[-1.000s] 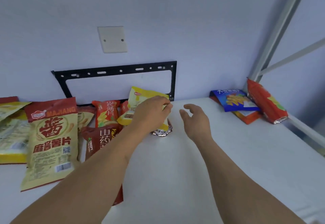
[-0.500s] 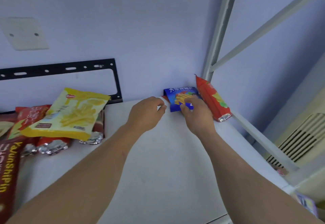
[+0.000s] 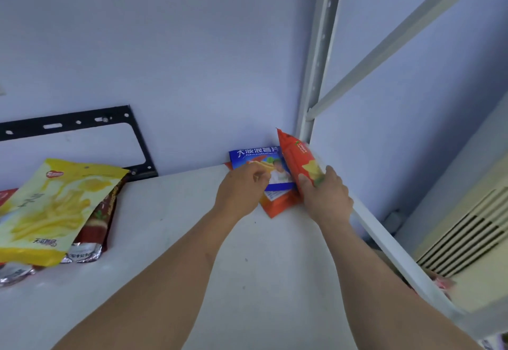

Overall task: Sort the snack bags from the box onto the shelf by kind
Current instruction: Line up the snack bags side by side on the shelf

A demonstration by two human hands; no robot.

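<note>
My right hand (image 3: pixel 325 195) grips the lower end of a red-orange snack bag (image 3: pixel 298 157) that stands tilted against the shelf's corner post. My left hand (image 3: pixel 242 190) rests with its fingertips on a blue snack bag (image 3: pixel 254 154), which lies on top of an orange bag (image 3: pixel 276 206) at the back right of the white shelf (image 3: pixel 247 281). Far to the left lies a yellow fries bag (image 3: pixel 55 209) on top of dark red bags (image 3: pixel 96 226) with silver ends.
A black wall bracket (image 3: pixel 137 140) is fixed to the wall behind the shelf. A grey metal post (image 3: pixel 319 55) and a sloping rail (image 3: pixel 398 256) bound the shelf on the right. A beige louvred unit (image 3: pixel 467 239) sits beyond the rail.
My view swung right. My left hand left the yellow bag and moved to the blue bag. My right hand went from the blue bag to gripping the red-orange bag.
</note>
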